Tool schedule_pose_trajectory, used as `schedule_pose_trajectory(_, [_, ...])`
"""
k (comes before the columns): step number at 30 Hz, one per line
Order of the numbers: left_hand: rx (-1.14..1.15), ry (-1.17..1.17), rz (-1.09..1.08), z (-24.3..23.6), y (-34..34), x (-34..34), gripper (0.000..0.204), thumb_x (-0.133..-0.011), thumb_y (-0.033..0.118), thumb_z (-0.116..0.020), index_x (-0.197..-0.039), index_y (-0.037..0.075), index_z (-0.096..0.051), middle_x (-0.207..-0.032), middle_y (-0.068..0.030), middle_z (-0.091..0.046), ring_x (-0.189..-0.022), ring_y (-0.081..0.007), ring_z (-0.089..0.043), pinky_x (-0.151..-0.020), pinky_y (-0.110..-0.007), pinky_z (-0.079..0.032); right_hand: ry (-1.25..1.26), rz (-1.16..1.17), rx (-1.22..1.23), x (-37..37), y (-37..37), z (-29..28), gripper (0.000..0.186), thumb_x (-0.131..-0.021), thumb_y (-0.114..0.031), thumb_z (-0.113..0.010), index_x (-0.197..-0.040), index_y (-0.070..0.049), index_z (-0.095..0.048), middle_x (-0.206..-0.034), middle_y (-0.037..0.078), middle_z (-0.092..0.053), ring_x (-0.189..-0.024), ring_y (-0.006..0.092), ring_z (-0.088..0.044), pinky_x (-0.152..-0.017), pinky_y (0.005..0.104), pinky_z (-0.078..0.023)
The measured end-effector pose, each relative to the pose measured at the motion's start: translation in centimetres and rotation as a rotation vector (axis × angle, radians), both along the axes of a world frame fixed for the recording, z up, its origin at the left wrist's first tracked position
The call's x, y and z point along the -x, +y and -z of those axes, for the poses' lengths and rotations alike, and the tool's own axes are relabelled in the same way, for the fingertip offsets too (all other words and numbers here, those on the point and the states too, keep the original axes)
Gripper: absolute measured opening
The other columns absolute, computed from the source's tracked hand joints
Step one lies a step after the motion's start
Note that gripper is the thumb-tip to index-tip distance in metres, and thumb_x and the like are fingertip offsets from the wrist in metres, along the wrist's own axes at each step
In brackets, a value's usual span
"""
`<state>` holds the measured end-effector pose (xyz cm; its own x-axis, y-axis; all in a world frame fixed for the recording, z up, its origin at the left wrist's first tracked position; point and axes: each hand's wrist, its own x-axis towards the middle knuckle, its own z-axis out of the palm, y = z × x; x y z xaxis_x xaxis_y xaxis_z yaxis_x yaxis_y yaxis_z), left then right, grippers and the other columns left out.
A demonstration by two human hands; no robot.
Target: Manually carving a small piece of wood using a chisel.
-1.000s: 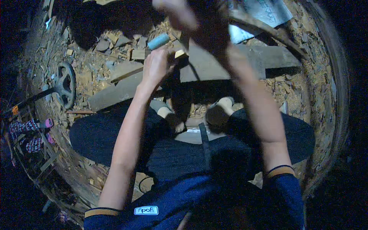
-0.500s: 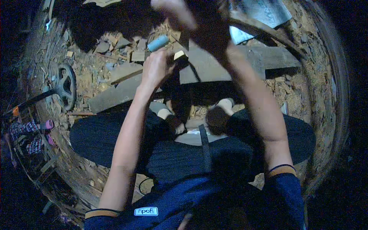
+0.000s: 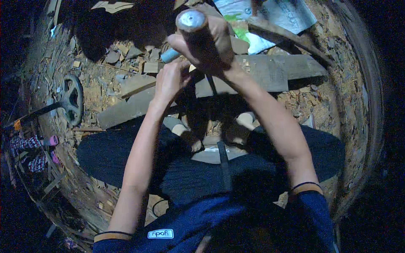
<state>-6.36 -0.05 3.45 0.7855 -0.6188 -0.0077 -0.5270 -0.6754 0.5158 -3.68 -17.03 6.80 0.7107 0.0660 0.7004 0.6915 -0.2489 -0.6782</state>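
My right hand (image 3: 221, 44) is raised above the left and closed around a thick, dark tool handle (image 3: 190, 21). Its round, pale end faces up; the tool's other end is hidden below the hand. My left hand (image 3: 168, 82) is closed low over the planks, its fingers curled around something that I cannot make out. Just beyond its knuckles lies a blue cylinder (image 3: 170, 55), partly covered by the right hand. A small pale wooden piece (image 3: 192, 67) shows at the left fingertips. Under both hands runs a grey wooden plank (image 3: 261, 76).
Wood chips and offcuts (image 3: 122, 52) litter the ground. A wheel-like ring on a dark bar (image 3: 72, 100) stands at the left. White-and-green printed sheeting (image 3: 291, 17) lies at the far right, with a dark wooden strip (image 3: 291, 36) across it. My feet (image 3: 179, 128) rest behind the plank.
My right hand, blurred earlier, has come left and nearer, and the round end of its tool now faces up. The left hand has hardly moved.
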Motion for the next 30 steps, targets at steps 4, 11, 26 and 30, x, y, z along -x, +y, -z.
schedule_pose_trajectory(4, [0.01, 0.005, 0.009, 0.0, -1.0, -0.7, 0.033, -0.07, 0.008, -0.072, -0.102, 0.012, -0.067, -0.088, -0.0151, -0.062, -0.085, -0.0374, -0.062, -0.071, -0.048, -0.05, -0.057, 0.114, 0.062, -1.7, -0.8, 3.7, 0.034, -0.077, -0.029, -0.07, -0.104, -0.011, -0.061, -0.092, 0.012, -0.064, -0.084, 0.0177, -0.062, -0.069, 0.0345, -0.051])
schedule_pose_trajectory(11, [-0.061, 0.078, -0.007, -0.4, 0.1, -0.5, 0.028, -0.072, 0.009, -0.071, -0.1, 0.01, -0.067, -0.09, -0.0153, -0.063, -0.085, -0.0371, -0.062, -0.072, -0.046, -0.05, 0.159, 0.065, -0.149, 1.8, 0.4, -3.6, 0.019, -0.083, -0.024, -0.062, -0.099, -0.014, -0.062, -0.078, 0.004, -0.059, -0.069, 0.0198, -0.058, -0.06, 0.0332, -0.047])
schedule_pose_trajectory(26, [-0.131, 0.118, -0.084, -0.5, -0.7, 0.2, 0.024, -0.072, 0.008, -0.068, -0.096, 0.011, -0.067, -0.089, -0.014, -0.064, -0.082, -0.037, -0.063, -0.07, -0.047, -0.051, 0.131, 0.25, 0.003, 3.4, 0.2, -4.5, 0.019, -0.072, -0.019, -0.068, -0.088, -0.008, -0.066, -0.076, 0.007, -0.066, -0.071, 0.0194, -0.064, -0.069, 0.0316, -0.052])
schedule_pose_trajectory(30, [0.029, -0.054, 0.01, 0.5, -0.4, 0.5, 0.02, -0.07, 0.006, -0.067, -0.09, 0.009, -0.065, -0.089, -0.0149, -0.062, -0.082, -0.0381, -0.062, -0.07, -0.047, -0.051, 0.259, 0.192, -0.19, 3.0, -0.7, -4.9, 0.017, -0.071, -0.02, -0.068, -0.071, -0.006, -0.061, -0.061, 0.006, -0.059, -0.054, 0.017, -0.058, -0.053, 0.031, -0.047])
